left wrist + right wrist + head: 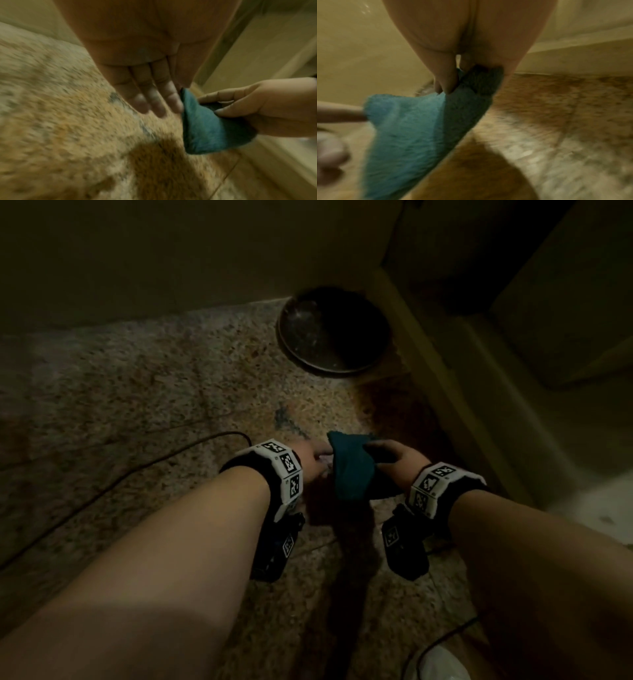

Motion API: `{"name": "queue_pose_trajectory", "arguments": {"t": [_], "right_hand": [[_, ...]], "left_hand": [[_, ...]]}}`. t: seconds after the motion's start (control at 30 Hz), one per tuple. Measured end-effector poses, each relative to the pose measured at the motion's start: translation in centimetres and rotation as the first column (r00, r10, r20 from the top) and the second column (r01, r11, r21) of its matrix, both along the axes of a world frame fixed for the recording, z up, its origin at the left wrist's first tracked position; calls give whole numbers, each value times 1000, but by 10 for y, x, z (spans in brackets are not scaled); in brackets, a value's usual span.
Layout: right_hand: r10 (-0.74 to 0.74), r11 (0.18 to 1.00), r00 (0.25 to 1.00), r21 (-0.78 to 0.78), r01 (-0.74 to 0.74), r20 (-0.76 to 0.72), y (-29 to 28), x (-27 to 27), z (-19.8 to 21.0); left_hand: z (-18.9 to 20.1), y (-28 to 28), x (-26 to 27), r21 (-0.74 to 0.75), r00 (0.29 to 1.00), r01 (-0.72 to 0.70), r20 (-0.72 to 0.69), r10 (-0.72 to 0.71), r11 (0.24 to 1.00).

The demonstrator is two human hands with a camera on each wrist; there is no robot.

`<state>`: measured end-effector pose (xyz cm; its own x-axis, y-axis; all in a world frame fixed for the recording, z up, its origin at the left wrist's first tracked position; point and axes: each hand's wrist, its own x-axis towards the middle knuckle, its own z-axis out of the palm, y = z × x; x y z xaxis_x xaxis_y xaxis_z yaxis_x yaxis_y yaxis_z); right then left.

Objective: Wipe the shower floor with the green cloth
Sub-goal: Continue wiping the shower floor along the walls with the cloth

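head: green cloth (352,467) held above speckled shower floor (137,405), between both hands, near dark bowl (334,332) | left wrist: left hand (145,86) fingers straight, touching cloth edge | right wrist: right hand (453,67) pinching cloth

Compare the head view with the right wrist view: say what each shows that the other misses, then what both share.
Only the head view shows the dark round basin near the wall, the black cable across the floor, and both marker wristbands.

Only the right wrist view shows the right hand's fingertips pinching a fold of the cloth from above.

Both show the green cloth held off the speckled shower floor by the right hand, with the left hand at its edge.
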<state>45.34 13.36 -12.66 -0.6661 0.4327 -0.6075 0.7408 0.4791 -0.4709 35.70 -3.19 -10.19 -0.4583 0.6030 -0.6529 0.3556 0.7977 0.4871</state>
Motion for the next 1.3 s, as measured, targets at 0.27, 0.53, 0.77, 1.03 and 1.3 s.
{"name": "queue_pose_trajectory", "arguments": {"t": [0.27, 0.53, 0.77, 1.03, 1.3], "right_hand": [[502, 772, 778, 210, -600, 378, 39, 36, -55], [743, 579, 536, 17, -815, 402, 41, 15, -55], [765, 574, 530, -13, -819, 364, 46, 12, -37], [756, 581, 540, 0, -814, 369, 34, 7, -74], [769, 529, 560, 185, -828, 308, 42, 30, -102]], "left_hand": [[-43, 41, 17, -507, 941, 205, -133, -311, 837], [-26, 54, 19, -571, 948, 129, -169, -270, 811], [0, 60, 21, -584, 949, 78, -205, -240, 808], [-56, 54, 18, -571, 947, 119, -180, -266, 812], [-92, 75, 25, -622, 910, 236, -127, -394, 747]]}}
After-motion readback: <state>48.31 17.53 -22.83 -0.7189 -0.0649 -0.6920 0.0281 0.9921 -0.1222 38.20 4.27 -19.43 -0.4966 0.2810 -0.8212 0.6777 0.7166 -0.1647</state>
